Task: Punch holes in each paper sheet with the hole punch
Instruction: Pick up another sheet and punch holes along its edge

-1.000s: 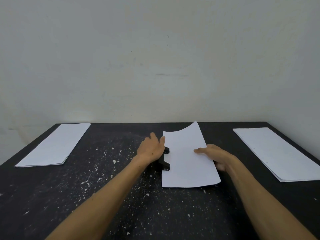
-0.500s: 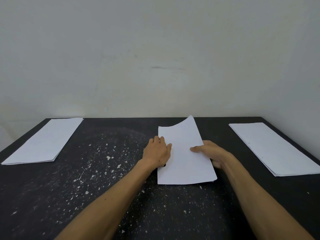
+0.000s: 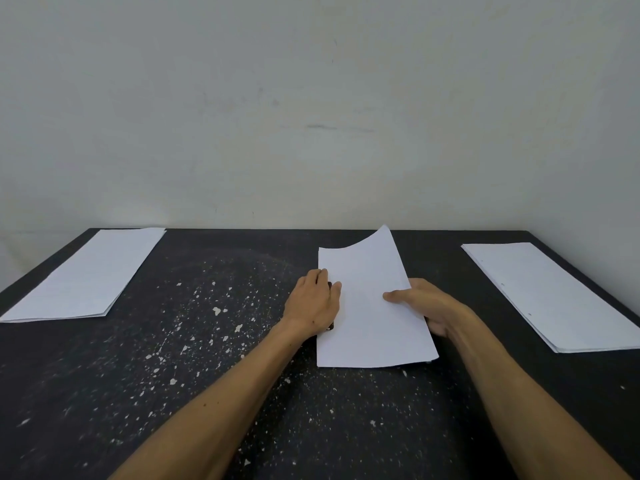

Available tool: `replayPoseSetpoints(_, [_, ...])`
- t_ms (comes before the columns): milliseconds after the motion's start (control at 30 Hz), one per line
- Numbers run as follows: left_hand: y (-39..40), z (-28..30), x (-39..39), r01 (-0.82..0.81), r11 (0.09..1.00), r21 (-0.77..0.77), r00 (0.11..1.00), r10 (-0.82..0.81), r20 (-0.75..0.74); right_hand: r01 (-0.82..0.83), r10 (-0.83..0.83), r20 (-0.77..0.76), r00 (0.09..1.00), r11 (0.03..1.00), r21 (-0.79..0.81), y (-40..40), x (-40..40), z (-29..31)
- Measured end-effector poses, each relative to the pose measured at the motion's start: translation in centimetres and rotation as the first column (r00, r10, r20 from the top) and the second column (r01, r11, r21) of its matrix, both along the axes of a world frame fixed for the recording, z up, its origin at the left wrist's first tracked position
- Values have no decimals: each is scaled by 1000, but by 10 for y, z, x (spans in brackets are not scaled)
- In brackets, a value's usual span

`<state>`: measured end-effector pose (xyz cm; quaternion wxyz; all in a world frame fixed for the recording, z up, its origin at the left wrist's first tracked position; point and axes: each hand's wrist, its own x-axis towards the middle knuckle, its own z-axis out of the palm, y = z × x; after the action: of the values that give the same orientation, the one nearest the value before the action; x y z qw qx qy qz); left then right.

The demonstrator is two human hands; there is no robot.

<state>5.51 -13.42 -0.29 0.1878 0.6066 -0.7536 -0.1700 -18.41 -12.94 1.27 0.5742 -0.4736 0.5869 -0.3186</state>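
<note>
The left hand (image 3: 313,303) lies on top of the hole punch (image 3: 330,326), fingers bent down over it – only a tiny black bit peeks out. The right hand (image 3: 424,304) pinches the right side of the paper sheet (image 3: 367,306), thumb on top and fingers under. The sheet's left edge goes under the left hand (its far corner curls up). It sits in the middle of the black table (image 3: 242,393). A paper pile (image 3: 86,275) lies far left, another pile (image 3: 550,292) far right – dark, speckled table shows between them.
</note>
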Motion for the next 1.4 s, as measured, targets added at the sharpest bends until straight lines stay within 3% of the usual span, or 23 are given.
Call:
replayPoseSetpoints(333, [0, -9, 6, 8, 999, 40, 995, -3, -103, -13, 13, 20, 1000, 1000, -9, 0, -1, -1])
replayPoseSetpoints(1067, [-8, -2, -1, -16, 996, 88, 994, 7, 106, -14, 14, -6, 1000, 1000, -17, -2, -2, -3])
replayPoseSetpoints(1267, [-9, 8, -14, -18, 999, 48, 949, 2, 314, 4, -4, -3, 1000, 1000, -13, 0, 0, 0])
replayPoseSetpoints(1400, [-9, 9, -14, -21, 998, 59, 942, 0, 336, 10, -10, 2, 1000, 1000, -16, 4, 2, 3])
